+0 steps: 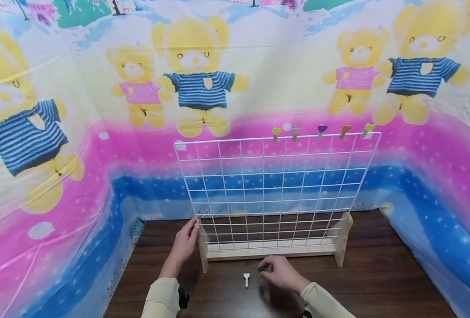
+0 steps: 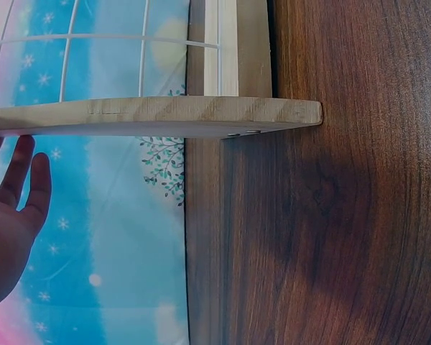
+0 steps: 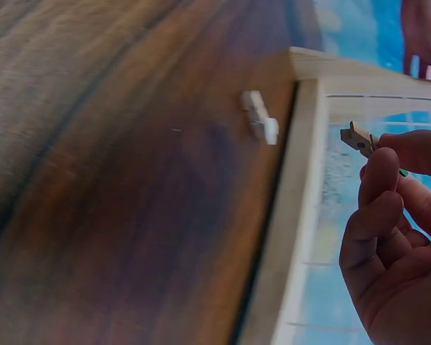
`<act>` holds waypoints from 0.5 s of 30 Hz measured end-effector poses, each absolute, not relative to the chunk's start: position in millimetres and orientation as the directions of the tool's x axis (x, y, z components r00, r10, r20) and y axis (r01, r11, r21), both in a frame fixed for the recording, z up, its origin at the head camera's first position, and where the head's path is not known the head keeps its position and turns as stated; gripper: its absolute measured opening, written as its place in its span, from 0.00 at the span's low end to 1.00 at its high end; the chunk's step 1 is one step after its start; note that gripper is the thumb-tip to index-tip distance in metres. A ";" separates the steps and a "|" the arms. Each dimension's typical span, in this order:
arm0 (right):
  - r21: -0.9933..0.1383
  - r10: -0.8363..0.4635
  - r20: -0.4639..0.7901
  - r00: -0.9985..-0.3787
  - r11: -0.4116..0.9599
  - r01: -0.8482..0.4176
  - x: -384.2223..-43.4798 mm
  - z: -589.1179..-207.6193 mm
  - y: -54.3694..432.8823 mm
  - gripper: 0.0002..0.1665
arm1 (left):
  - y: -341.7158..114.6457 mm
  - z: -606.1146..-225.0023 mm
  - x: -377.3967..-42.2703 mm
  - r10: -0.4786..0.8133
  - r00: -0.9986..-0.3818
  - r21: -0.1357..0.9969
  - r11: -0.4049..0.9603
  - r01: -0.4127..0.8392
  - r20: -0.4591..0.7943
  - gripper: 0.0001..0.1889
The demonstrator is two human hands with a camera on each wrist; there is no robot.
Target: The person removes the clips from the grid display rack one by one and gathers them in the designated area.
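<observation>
My right hand pinches a small wooden clothespin between thumb and fingertips, above the table in front of the rack; a bit of green shows on it in the head view. On the table to its left lies another clothespin with a white heart. A white wire grid rack stands upright in a wooden base. With fingers extended, my left hand touches the upper part of the base's left side panel.
Along the right half of the grid's top edge sit several heart clothespins: yellow, pink, purple, orange and another yellow one. Behind the dark wooden table hangs a bear-patterned cloth, which also runs along both sides.
</observation>
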State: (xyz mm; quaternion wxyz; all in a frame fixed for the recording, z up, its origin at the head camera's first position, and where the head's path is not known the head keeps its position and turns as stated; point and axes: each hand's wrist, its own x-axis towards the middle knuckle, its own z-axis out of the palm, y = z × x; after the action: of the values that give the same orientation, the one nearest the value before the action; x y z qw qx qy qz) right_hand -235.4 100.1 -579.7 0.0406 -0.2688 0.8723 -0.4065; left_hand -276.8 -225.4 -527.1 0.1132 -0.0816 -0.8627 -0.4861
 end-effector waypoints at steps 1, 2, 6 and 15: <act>-0.736 -0.501 0.134 -0.855 0.528 -0.424 -235.4 -584.6 99.7 0.05 | -225.4 -526.9 -276.9 0.030 -0.961 0.823 0.510 0.250 0.274 0.21; -0.737 -0.501 0.124 -0.856 0.531 -0.418 -235.3 -589.1 99.1 0.06 | -225.4 -526.7 -276.8 0.032 -0.961 0.824 0.508 0.253 0.276 0.21; -0.737 -0.497 0.080 -0.864 0.554 -0.387 -234.4 -605.6 97.1 0.06 | -225.6 -526.7 -276.8 0.035 -0.955 0.816 0.512 0.270 0.295 0.21; -0.751 -0.455 0.070 -0.888 0.561 -0.347 -234.7 -623.0 93.5 0.08 | -225.7 -525.9 -276.2 0.033 -0.965 0.818 0.523 0.240 0.262 0.21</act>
State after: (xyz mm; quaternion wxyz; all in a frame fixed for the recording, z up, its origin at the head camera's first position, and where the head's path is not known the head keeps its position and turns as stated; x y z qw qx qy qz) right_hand -234.7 93.5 -623.0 0.0659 -0.2277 0.8810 -0.4094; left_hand -276.2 -225.7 -525.9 0.1071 -0.0789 -0.8659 -0.4822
